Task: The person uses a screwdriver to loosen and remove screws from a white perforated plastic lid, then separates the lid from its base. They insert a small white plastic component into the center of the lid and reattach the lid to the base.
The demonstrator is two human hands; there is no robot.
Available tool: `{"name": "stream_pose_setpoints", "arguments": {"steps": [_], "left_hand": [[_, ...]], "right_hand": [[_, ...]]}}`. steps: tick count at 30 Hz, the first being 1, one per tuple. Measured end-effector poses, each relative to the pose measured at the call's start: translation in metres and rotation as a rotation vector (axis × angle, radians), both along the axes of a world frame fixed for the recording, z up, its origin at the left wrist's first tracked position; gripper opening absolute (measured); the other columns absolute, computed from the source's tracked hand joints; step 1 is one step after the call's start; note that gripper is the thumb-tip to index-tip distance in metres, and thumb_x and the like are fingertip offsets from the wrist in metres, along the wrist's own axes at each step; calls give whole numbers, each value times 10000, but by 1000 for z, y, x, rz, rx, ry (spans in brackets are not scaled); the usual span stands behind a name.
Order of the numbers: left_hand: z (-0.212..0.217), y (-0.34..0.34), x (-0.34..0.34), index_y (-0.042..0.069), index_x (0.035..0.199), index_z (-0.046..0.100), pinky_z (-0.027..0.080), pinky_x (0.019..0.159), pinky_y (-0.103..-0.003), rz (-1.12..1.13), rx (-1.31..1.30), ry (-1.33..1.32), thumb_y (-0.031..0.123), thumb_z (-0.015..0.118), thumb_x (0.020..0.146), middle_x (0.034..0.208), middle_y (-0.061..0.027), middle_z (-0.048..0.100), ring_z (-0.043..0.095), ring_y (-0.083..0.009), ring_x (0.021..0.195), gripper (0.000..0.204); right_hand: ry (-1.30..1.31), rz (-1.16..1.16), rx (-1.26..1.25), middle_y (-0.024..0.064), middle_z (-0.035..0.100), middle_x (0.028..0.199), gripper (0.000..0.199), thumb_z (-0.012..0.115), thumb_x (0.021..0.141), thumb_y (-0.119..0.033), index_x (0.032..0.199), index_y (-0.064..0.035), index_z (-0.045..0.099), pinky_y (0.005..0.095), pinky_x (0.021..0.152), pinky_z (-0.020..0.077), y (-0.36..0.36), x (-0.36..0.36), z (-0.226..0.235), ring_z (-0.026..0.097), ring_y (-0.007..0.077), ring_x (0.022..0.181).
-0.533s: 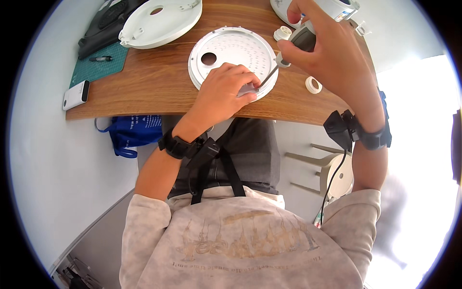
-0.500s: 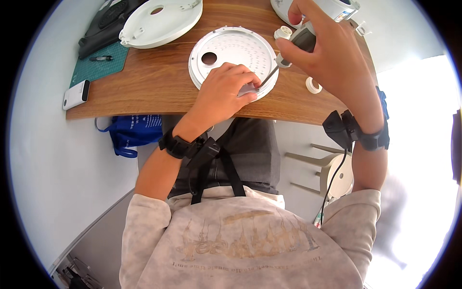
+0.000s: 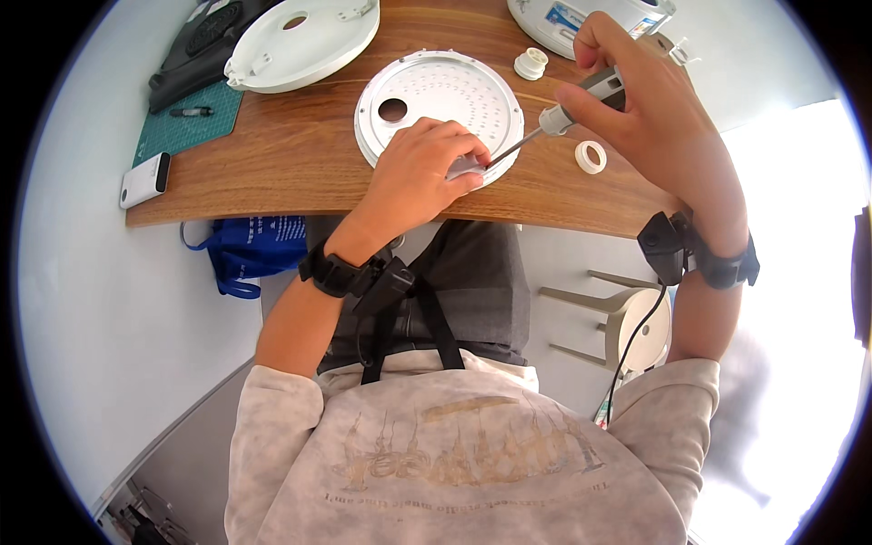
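Note:
A round white perforated disc (image 3: 454,86) with one larger dark hole lies at the table's near edge. My left hand (image 3: 420,168) rests over its near part, fingers curled and closed on a small greyish, translucent piece (image 3: 464,167) by the rim. In my right hand (image 3: 649,109) is a grey screwdriver (image 3: 556,119) with a thick handle, tilted down to the left. Its thin shaft reaches the near right rim, with the tip just beside my left fingertips. What lies exactly under the tip is too small to make out.
A white round lid (image 3: 318,45) lies at the back left, near a green cutting mat (image 3: 186,127) with a pen and a white power bank (image 3: 145,180). Right of the disc are a white threaded fitting (image 3: 530,64) and a white ring (image 3: 590,157). A white housing (image 3: 545,20) stands behind.
My right hand has swung a little right, so the screwdriver leans lower and more sideways; its tip stays near the rim. The left hand barely moves.

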State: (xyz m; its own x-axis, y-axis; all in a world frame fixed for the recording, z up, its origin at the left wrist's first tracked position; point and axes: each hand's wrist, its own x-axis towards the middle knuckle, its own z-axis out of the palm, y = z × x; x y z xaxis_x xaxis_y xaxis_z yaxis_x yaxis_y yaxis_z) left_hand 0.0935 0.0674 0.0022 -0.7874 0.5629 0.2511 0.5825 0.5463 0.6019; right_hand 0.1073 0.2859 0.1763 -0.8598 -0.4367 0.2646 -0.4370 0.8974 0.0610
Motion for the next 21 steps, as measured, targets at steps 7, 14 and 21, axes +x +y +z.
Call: {"name": "stream_pose_setpoints", "arguments": {"steps": [7, 14, 21], "left_hand": [[-4, 1, 0, 178, 995, 718, 430, 970, -388, 3, 43, 13, 234, 745, 863, 1075, 44, 680, 582, -230, 1098, 145], [-1, 1, 1, 175, 1004, 706, 433, 975, -386, -3, 56, -5, 230, 741, 866, 1078, 42, 674, 577, -230, 1094, 153], [-2, 1, 0, 174, 1017, 703, 435, 975, -383, -7, 40, 17, 237, 736, 865, 1094, 39, 670, 574, -232, 1104, 168]], "right_hand": [[-202, 40, -310, 99, 669, 748, 248, 699, 923, -228, 1051, -58, 571, 415, 748, 499, -13, -2, -3, 677, 317, 822], [-83, 193, -406, 45, 626, 907, 209, 753, 882, -92, 1035, -58, 616, 282, 619, 502, -24, 17, -23, 621, 165, 709], [-63, 178, -394, 59, 672, 935, 255, 761, 861, -22, 1080, -64, 638, 274, 609, 507, -10, 21, -25, 606, 166, 674]]}}
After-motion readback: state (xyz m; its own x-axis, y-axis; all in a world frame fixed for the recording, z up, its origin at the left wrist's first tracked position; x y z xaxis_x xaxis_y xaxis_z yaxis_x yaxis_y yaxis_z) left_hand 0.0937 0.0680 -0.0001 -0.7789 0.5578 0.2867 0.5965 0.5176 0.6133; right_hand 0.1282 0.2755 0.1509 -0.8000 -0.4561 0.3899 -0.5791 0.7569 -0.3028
